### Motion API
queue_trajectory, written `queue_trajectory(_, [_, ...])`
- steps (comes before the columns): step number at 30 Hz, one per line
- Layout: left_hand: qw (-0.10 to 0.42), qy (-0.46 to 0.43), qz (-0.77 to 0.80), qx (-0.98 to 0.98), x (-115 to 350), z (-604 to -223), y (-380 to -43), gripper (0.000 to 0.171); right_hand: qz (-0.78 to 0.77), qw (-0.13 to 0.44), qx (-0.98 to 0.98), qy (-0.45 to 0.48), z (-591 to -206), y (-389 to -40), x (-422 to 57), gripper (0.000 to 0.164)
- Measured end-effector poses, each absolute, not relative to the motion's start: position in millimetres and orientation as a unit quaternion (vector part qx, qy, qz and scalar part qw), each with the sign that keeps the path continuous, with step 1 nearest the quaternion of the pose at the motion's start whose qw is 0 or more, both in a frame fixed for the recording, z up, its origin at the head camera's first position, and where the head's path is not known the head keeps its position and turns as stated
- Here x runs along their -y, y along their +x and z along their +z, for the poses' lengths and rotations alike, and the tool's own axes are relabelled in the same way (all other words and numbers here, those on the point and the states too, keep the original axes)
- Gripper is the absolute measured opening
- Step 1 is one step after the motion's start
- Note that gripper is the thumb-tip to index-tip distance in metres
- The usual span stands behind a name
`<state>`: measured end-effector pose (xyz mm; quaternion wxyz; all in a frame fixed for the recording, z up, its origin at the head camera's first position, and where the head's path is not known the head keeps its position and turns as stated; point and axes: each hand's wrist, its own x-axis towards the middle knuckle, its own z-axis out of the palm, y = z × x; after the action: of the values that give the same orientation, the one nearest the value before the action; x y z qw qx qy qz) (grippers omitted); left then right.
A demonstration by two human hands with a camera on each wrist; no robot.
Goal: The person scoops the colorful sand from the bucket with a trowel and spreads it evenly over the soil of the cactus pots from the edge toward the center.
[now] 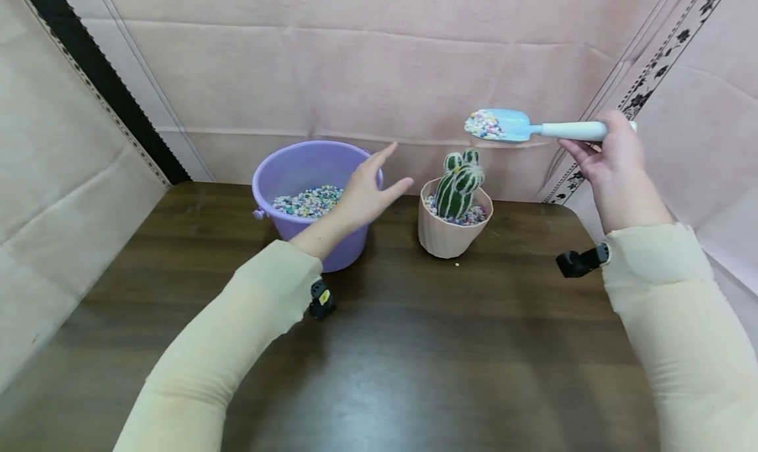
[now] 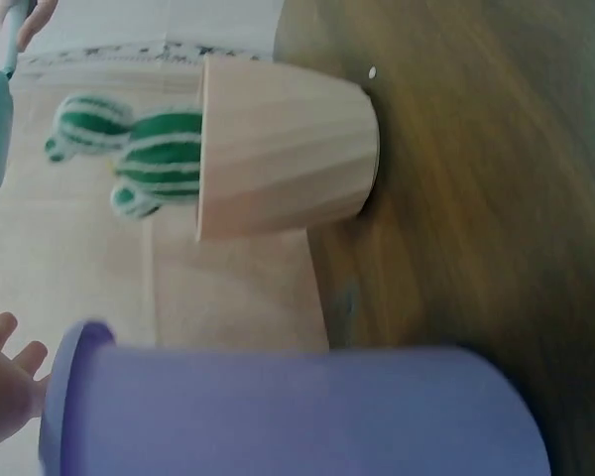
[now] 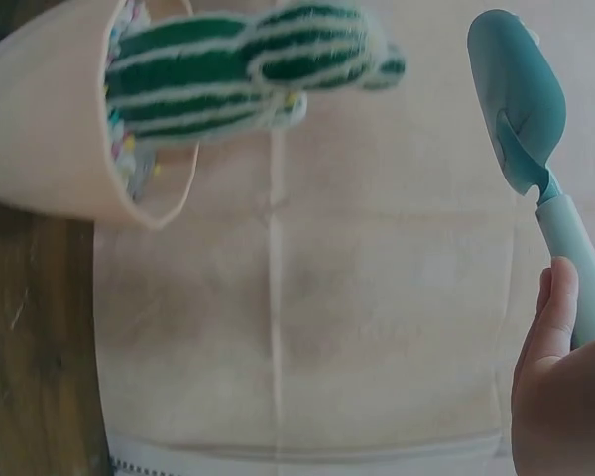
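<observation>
My right hand (image 1: 618, 149) grips the pale handle of a blue garden trowel (image 1: 515, 124), its blade loaded with small pastel pebbles (image 1: 485, 124). The trowel is held level, higher than the potted cactus (image 1: 457, 185) and slightly to its right. That green-and-white cactus stands upright in a cream pot (image 1: 444, 238) with pebbles round its base. My left hand (image 1: 367, 192) hovers by the right rim of a purple bucket (image 1: 308, 149), fingers spread and holding nothing. More pebbles (image 1: 309, 202) lie inside the bucket. In the right wrist view the trowel (image 3: 516, 99) shows its underside.
A dark wooden table (image 1: 414, 347) carries the bucket and pot, the bucket left of the pot. One white pebble (image 1: 456, 264) lies on the wood just in front of the pot. Pale cloth (image 1: 379, 77) hangs close behind both, with more cloth at each side.
</observation>
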<state>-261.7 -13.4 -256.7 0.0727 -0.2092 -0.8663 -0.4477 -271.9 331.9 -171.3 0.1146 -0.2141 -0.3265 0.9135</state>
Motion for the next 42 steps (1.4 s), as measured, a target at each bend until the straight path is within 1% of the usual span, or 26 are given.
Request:
queue_trajectory(2, [0.065,-0.219,-0.441,0.868,6,-260,-263,0.070,0.917,0.114,0.316,-0.217,-173,-270,-340,0.017])
queue_trajectory(8, [0.074,-0.253,-0.416,0.871,-16,-270,-269,0.068,0.917,0.114,0.304,-0.232,-179,-262,-360,0.018])
queue_trajectory(13, [0.054,-0.269,-0.406,0.872,-35,-281,-270,0.068,0.913,0.116,0.308,-0.241,-183,-257,-370,0.016])
queue_trajectory(17, [0.041,-0.244,-0.419,0.873,-49,-296,-274,0.068,0.915,0.116,0.304,-0.239,-192,-255,-376,0.017])
queue_trajectory(24, [0.013,-0.161,-0.452,0.877,-65,-328,-282,0.073,0.911,0.118,0.309,-0.248,-215,-252,-383,0.021])
queue_trajectory(27, [0.003,-0.142,-0.466,0.873,-69,-338,-284,0.073,0.906,0.119,0.313,-0.258,-222,-251,-385,0.022])
queue_trajectory(36, [0.039,-0.112,-0.531,0.839,-81,-353,-288,0.066,0.900,0.117,0.314,-0.279,-238,-252,-390,0.016])
queue_trajectory(42, [0.022,-0.073,-0.570,0.818,-86,-354,-290,0.061,0.893,0.110,0.328,-0.288,-247,-253,-389,0.016])
